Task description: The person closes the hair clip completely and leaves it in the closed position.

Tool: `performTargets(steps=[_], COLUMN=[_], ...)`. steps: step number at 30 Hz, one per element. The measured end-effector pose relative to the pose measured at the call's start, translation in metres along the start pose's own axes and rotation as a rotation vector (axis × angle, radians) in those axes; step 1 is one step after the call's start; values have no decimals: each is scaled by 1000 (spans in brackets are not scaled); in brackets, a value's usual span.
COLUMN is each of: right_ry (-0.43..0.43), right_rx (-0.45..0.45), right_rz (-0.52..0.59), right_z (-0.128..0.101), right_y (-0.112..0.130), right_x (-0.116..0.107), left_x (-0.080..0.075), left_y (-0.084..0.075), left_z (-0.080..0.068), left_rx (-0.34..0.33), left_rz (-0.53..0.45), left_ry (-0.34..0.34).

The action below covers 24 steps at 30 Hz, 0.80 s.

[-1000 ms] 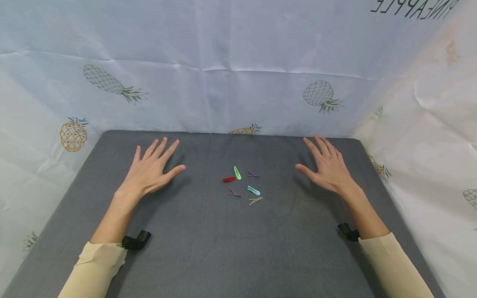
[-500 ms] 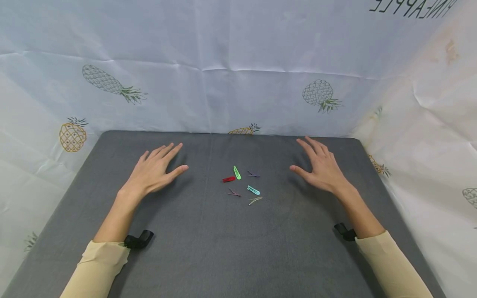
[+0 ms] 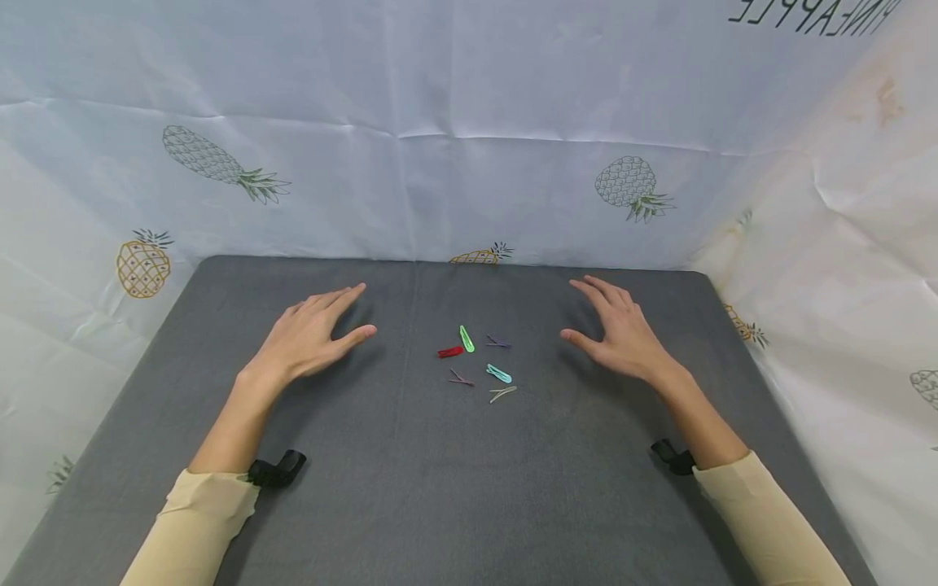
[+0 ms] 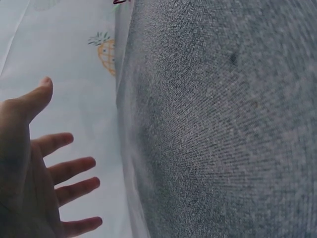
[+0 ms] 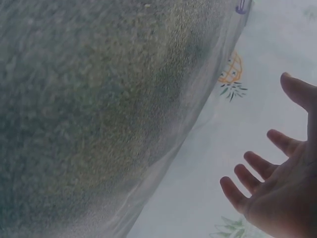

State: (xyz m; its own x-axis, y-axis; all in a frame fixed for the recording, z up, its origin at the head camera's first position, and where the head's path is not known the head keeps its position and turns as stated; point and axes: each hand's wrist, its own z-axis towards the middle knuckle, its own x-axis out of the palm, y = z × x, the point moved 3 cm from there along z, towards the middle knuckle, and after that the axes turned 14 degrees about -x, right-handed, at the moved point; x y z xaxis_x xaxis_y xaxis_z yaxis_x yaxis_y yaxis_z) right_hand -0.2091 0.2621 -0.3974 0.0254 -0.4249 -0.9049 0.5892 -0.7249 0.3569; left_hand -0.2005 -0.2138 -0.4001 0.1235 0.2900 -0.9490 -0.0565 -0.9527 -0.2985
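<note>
Left hand [image 3: 309,335] and right hand [image 3: 621,334] shifted inward, both unclenched, hovering left and right of hair clips [image 3: 499,374] on grey table [image 3: 469,496].

A green clip [image 3: 466,340], red clip [image 3: 450,352], turquoise clip [image 3: 499,373], purple pin [image 3: 500,345], mauve pin [image 3: 463,381] and cream pin [image 3: 503,392] lie loosely clustered.

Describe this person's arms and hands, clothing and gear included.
The left hand and right hand are bare, with no gloves or rings showing. The left sleeve and right sleeve are plain pale yellow, ending partway along the forearms. By each cuff sits a curved black fitting: left fitting, right fitting. No cables show.
</note>
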Motion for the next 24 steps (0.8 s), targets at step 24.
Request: performTargets(steps=[24], right_ry=[52], right_rx=[-33], right_rz=[160], right_z=[8], right_y=[19], right_x=[19], left_x=[6], left_y=[-10], left_z=[7], left_rx=[46], left_rz=[-79], left_ry=[52])
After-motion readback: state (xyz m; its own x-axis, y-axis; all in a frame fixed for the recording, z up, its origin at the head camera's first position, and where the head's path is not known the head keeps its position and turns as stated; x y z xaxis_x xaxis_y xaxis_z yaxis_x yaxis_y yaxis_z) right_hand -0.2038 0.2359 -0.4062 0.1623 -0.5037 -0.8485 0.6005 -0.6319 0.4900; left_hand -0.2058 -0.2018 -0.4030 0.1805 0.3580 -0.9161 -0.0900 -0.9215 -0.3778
